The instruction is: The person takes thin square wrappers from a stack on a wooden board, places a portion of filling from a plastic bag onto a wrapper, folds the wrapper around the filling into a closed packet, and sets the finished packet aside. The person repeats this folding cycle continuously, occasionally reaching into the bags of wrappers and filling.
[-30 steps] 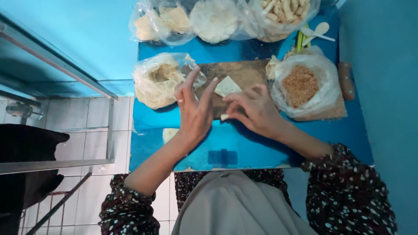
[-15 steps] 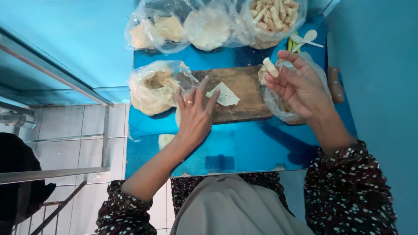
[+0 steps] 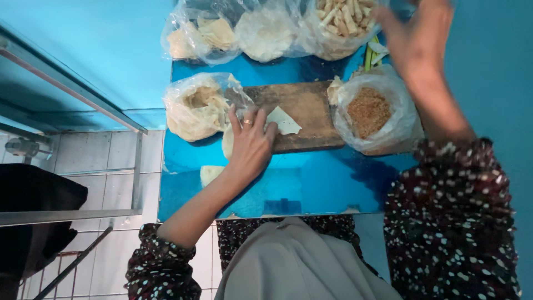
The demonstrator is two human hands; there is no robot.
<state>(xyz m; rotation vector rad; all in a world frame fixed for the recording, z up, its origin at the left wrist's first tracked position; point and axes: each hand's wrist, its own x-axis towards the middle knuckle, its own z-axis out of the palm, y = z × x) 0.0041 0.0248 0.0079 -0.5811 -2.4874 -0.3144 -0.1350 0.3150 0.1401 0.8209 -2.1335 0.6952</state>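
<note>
Blue table [image 3: 311, 183]: wooden board [image 3: 302, 114] at centre. 1 pale wrapper [image 3: 283, 119] lies on the board, pinned flat under the left hand [image 3: 251, 145], fingers spread. Right hand [image 3: 419, 41], far right, open and empty, over the bag of finished rolls [image 3: 341, 22]. Step judged: between rolls; next calls for filling from the crumb bag [image 3: 369, 111].

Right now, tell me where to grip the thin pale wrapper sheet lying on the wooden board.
Pinch the thin pale wrapper sheet at its free right corner, coming from the right. It lies flat on the wooden board, and the left hand covers its left edge.
</note>
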